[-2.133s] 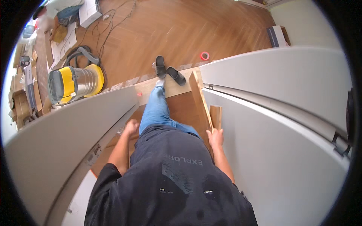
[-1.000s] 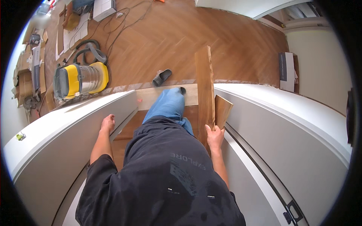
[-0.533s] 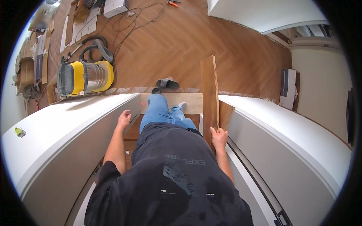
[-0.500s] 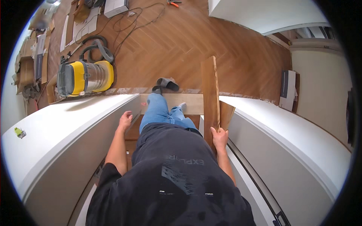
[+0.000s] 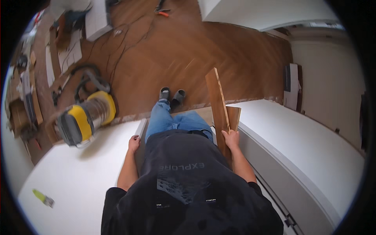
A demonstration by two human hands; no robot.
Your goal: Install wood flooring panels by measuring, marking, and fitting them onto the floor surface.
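My right hand (image 5: 231,139) is closed round wooden floor planks, its thumb across the face of the longer one. That long brown plank (image 5: 217,98) points up and away with its pale edge showing; a shorter plank (image 5: 234,116) leans beside it at the right. Their lower ends are hidden by my arm and shirt. At my left side, my left hand (image 5: 134,144) is by the end of a white panel (image 5: 140,129) and seems to touch it. Its fingers are loosely bent and hold nothing. On my feet are dark slippers (image 5: 165,93), standing on the herringbone floor (image 5: 168,58).
A yellow and grey vacuum cleaner (image 5: 84,119) with its hose stands at the left. Cables (image 5: 124,51) trail over the floor near orange-handled pliers (image 5: 162,14). A green-handled brush-like tool (image 5: 43,198) lies on the white left surface. Flattened boxes (image 5: 27,94) line the far left.
I have stepped forward with the planks, and both feet are now in slippers on the herringbone floor. My left hand has come to the white panel's end. The view has shifted.
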